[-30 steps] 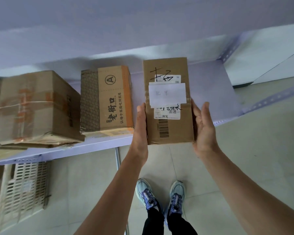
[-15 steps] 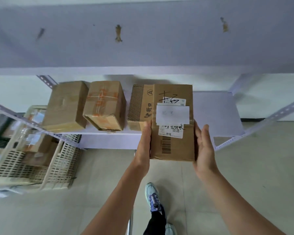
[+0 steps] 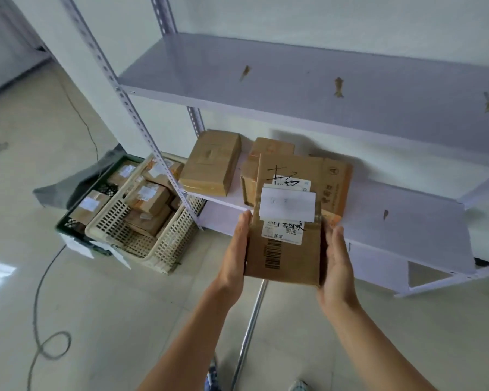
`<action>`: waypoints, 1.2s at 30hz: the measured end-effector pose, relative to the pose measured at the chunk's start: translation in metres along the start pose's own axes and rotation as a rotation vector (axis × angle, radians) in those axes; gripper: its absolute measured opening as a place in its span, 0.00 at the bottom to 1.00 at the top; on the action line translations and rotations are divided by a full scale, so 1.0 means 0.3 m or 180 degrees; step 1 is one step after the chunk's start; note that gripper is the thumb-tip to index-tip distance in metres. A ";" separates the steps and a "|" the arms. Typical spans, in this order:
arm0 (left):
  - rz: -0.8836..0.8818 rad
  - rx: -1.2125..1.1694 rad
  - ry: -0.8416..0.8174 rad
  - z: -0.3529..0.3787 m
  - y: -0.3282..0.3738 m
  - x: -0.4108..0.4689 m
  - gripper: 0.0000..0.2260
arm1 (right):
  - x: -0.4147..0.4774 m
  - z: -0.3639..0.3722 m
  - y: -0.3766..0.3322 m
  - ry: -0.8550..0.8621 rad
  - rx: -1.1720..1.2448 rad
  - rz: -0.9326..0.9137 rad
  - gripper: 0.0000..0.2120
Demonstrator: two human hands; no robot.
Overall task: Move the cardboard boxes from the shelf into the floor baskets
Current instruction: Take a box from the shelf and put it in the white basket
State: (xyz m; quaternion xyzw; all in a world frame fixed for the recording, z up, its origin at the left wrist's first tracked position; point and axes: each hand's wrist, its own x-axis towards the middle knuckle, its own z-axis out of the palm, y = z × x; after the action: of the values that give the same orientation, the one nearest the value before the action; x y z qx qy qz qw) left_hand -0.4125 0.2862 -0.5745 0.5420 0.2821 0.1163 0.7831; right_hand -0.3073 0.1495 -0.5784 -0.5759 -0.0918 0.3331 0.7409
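We see the labelled cardboard box [image 3: 285, 221] clamped between both palms, the left hand [image 3: 235, 249] flat on its left side and the right hand [image 3: 335, 263] flat on its right, fingers straight, the box clear of the shelf and in front of it. The writing on its white labels is too blurred for us to read, apart from a barcode and a black scrawl on top. The held box covers much of what stands behind it: a taped box [image 3: 266, 153] shows only its top and left edge, and a printed box [image 3: 336, 182] peeks out at the right. A plain box [image 3: 212, 162] sits in full view at the left end of the lower shelf [image 3: 407, 221]. Down on the floor to the left, a cream plastic basket [image 3: 164, 244] holds several labelled parcels, stacked and tilted; we cannot count them, because a shelf upright [image 3: 141, 131] crosses in front. Beside it on the far left, a dark green crate [image 3: 68, 221] holds more parcels, partly hidden by the cream basket. A cable [image 3: 40, 292] loops across the tiles.
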 end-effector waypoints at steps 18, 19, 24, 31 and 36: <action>-0.0388 0.0157 0.0675 -1.258 0.197 -0.132 0.31 | 0.079 1.158 0.546 -0.0216 -0.0422 0.0804 0.37; -0.0451 0.0194 0.0733 -1.312 0.206 -0.114 0.31 | 0.099 1.204 0.573 -0.0201 -0.0410 0.0868 0.38; -0.0962 0.0261 0.1068 -1.545 0.226 0.020 0.35 | 0.232 1.391 0.697 -0.0136 -0.0305 0.1132 0.41; -0.1318 0.0478 0.1359 -1.810 0.205 0.362 0.56 | 0.550 1.547 0.908 0.0061 -0.0244 0.1507 0.44; -0.1501 0.0491 0.1302 -1.972 0.134 0.628 0.38 | 0.795 1.607 1.066 0.0149 -0.0299 0.1698 0.43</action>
State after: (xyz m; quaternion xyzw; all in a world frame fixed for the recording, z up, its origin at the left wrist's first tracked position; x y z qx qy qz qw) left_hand -0.5901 0.8571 -0.7472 0.4848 0.5594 0.0165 0.6721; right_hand -0.5003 0.7112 -0.7758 -0.6209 0.0649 0.4985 0.6014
